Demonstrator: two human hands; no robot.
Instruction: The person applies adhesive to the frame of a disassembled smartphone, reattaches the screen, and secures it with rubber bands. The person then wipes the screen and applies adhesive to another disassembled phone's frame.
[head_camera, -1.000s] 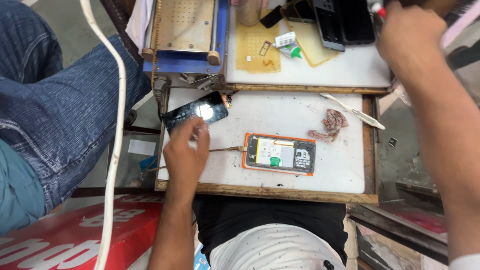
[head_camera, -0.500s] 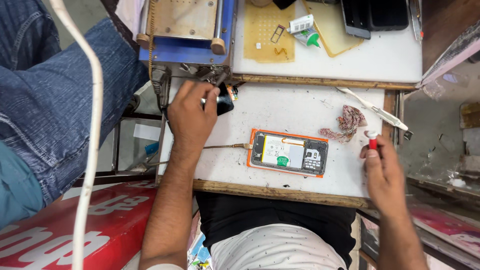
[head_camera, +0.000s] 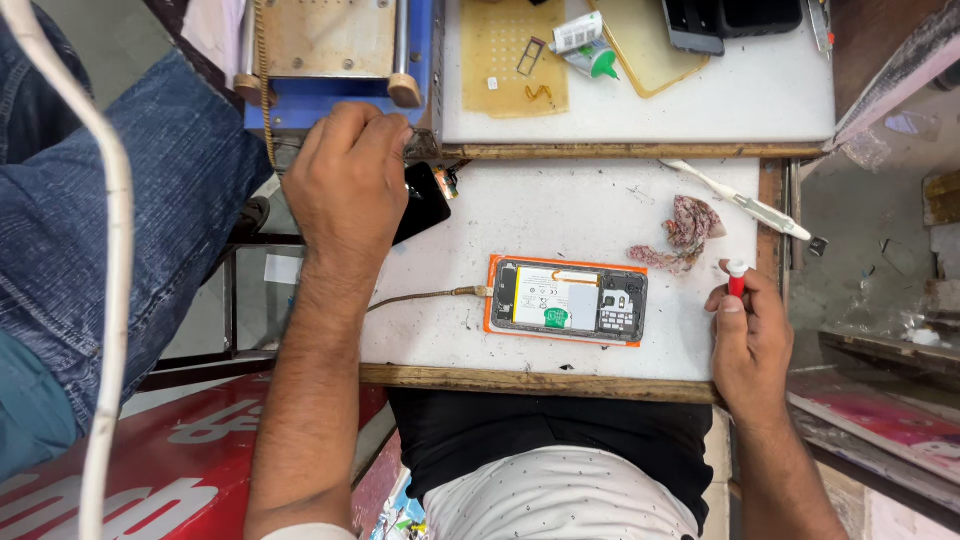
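Left hand (head_camera: 348, 190) lying over a dark phone screen panel (head_camera: 425, 200) at upper centre-left of the frame, fingers (head_camera: 375, 130) curled together and pressing down on it at the near edge of the white desk (head_camera: 560, 200), just below the blue-and-wood machine (head_camera: 330, 50). Right hand (head_camera: 748, 340) resting at the right edge of the desk, fingers clamped around a small red-handled tool with a white cap (head_camera: 736, 278).

Lying flat at centre of the frame: an opened phone in an orange frame (head_camera: 567, 300), back off, battery and circuit board showing, a cable (head_camera: 420, 298) plugged into its left end. Likely light and stiff but fragile; probably best taken by the long orange edges, keeping off the bare board and ribbon parts. The dark panel likely thin, smooth and slippery, apt to crack if flexed.

Sitting just right of the phone: a crumpled patterned cloth (head_camera: 685, 232) and tweezers (head_camera: 740, 200).
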